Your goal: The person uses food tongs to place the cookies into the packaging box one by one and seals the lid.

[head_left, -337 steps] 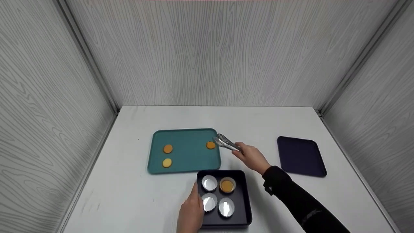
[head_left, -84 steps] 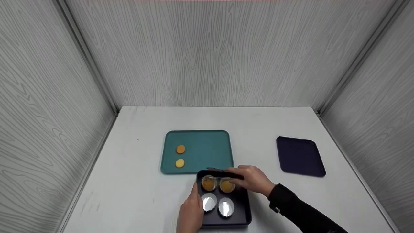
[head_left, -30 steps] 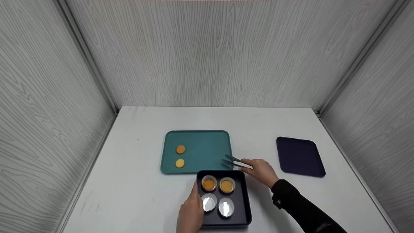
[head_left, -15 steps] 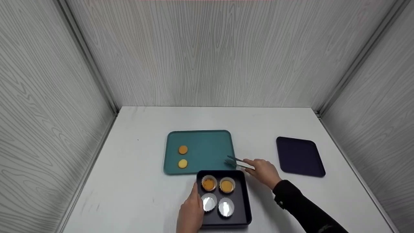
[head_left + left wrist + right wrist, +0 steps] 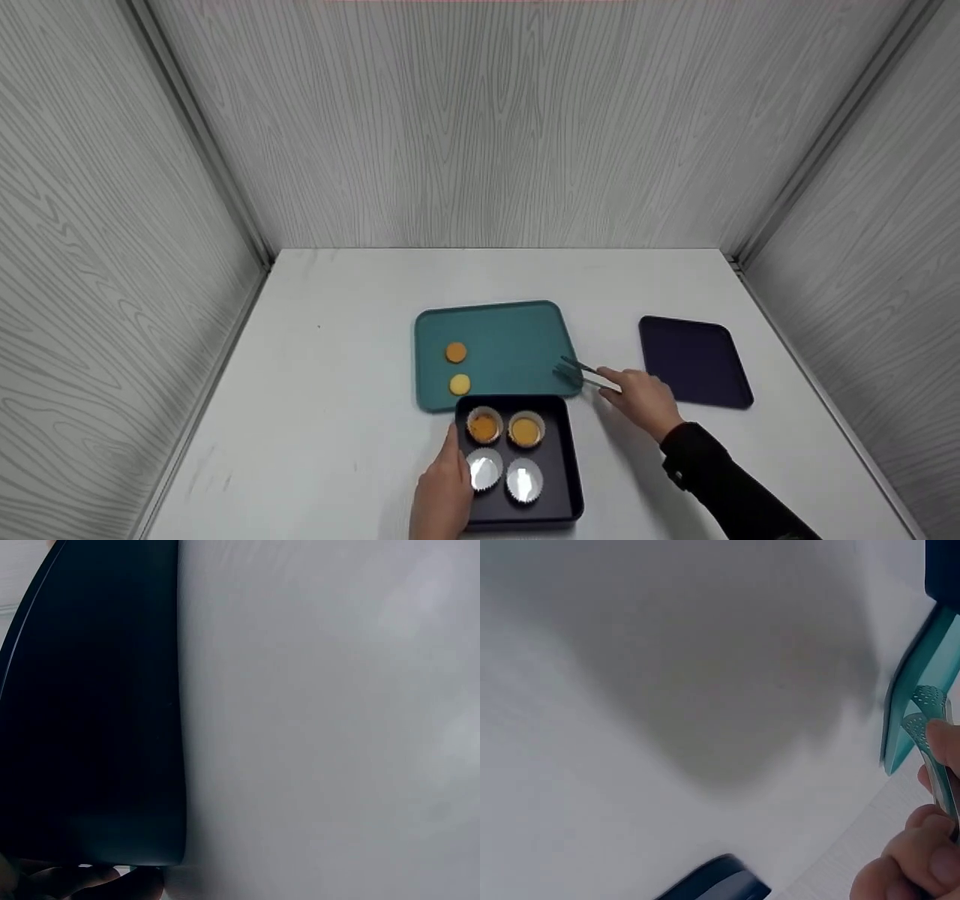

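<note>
My left hand (image 5: 442,487) grips the left side of a deep dark-navy square pan (image 5: 557,472). Inside stand several fluted silver baking cups (image 5: 523,481); the back two each hold a round biscuit, an orange one (image 5: 482,427) at left and a yellow-orange one (image 5: 524,432) at right. In my right hand (image 5: 643,399) are metal tongs (image 5: 930,697) with perforated tips spread apart. Those tips sit at the right front corner of a teal tray (image 5: 510,345), nothing between them. On that tray's left part lie a brown-orange biscuit (image 5: 456,352) and a yellow biscuit (image 5: 460,385).
A flat dark-purple tray (image 5: 696,364) lies at the right, beyond my right hand. The teal tray's front edge reaches the back wall of the pan. Grey wood-grain panels (image 5: 480,135) enclose the white table (image 5: 337,435) at back and sides.
An orange biscuit has gone from the teal tray into the back-left cup. Lately the teal tray has slid right and turned slightly, along with my right hand and the tongs. My left hand stayed put.
</note>
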A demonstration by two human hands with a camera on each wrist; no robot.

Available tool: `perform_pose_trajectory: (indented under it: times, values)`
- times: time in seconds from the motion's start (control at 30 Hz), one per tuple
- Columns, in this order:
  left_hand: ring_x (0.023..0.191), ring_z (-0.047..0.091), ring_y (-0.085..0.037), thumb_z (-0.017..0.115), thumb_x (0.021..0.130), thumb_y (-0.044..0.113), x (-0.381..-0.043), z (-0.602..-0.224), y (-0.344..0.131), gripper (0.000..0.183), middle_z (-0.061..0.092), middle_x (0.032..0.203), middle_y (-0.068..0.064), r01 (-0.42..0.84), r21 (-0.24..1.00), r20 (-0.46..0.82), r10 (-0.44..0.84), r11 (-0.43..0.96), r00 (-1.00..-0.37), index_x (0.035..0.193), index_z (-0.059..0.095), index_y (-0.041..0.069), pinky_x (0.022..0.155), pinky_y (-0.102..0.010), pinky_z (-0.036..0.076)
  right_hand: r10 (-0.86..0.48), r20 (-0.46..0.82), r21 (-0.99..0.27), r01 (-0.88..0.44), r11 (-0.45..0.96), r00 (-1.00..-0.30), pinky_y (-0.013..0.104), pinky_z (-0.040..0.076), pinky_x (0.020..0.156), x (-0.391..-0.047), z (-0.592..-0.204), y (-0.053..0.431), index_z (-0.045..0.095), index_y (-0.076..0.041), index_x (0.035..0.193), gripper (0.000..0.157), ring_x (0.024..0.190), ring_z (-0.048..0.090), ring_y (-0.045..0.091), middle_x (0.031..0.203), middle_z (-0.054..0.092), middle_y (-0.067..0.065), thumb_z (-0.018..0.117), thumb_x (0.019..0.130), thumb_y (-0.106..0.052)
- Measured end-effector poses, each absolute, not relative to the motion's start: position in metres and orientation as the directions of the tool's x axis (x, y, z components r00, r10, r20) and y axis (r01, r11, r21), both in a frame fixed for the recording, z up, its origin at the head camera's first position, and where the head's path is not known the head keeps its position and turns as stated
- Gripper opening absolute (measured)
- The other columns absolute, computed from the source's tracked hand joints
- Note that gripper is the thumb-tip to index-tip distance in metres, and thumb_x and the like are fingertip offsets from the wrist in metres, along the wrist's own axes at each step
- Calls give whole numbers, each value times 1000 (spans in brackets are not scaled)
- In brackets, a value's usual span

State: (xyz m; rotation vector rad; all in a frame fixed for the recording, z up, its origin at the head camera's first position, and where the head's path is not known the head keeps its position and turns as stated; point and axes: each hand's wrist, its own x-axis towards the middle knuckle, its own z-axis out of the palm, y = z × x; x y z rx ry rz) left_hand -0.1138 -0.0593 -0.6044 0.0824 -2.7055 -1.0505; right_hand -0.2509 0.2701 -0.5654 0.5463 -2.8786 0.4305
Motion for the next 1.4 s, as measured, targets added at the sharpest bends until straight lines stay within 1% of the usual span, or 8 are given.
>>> perform_pose_trajectory:
  times: [0.1,0.33,0.6,0.77,1.0,1.23,1.3,1.4]
  values:
    - [78,72,-29,56,102,6,-114,-604,-60,47,70,125,-20,40,670,208,-136,742,-969,147,50,-4,65,-41,57,-304,226,-247,-356,901,-926,43,49,49,-248,-565,283,75,-16,122,34,67,69,30,84,74,10,80,89,-20]
    - [75,71,-30,56,102,6,-115,-604,-60,46,71,122,-20,34,674,215,-152,738,-965,147,51,-1,65,-43,56,-268,217,-249,-319,915,-939,43,50,50,-242,-564,304,74,-13,124,35,69,69,32,90,75,15,79,90,-20]
    - [81,72,-29,56,102,6,-114,-607,-59,46,70,127,-17,28,675,218,-163,737,-962,147,51,-1,68,-42,57,-231,221,-260,-286,922,-947,40,49,50,-234,-565,320,74,-9,124,35,69,69,29,92,76,14,79,91,-20]
    - [75,71,-28,55,102,6,-114,-606,-59,46,70,124,-18,26,679,216,-166,733,-962,148,51,0,64,-42,55,-207,200,-291,-260,921,-958,37,48,51,-231,-563,327,74,-9,123,34,68,68,25,90,75,11,78,92,-20]
    - [73,70,-28,57,102,5,-113,-606,-59,47,71,122,-19,39,678,227,-159,734,-961,148,51,1,61,-42,55,-205,190,-315,-257,913,-960,40,52,55,-228,-561,332,73,-7,125,35,75,72,29,97,77,10,77,92,-19]
    - [71,70,-27,57,101,4,-113,-606,-59,47,71,122,-19,42,680,228,-156,732,-961,147,51,0,60,-41,54,-196,190,-362,-254,897,-962,37,49,54,-232,-559,326,72,-7,125,36,68,65,18,92,75,9,77,93,-23]
    - [71,69,-27,57,101,4,-113,-606,-59,47,71,121,-19,42,680,228,-157,732,-961,147,51,-1,60,-41,54,-199,193,-379,-260,888,-961,38,50,55,-233,-557,322,72,-7,127,39,70,66,21,96,76,13,77,93,-24]
    - [70,69,-27,57,101,4,-113,-606,-59,47,71,122,-19,39,680,224,-157,732,-962,147,51,-1,59,-40,54,-212,188,-397,-271,877,-959,45,55,63,-236,-554,314,70,-7,131,42,85,73,31,109,75,19,76,94,-25]
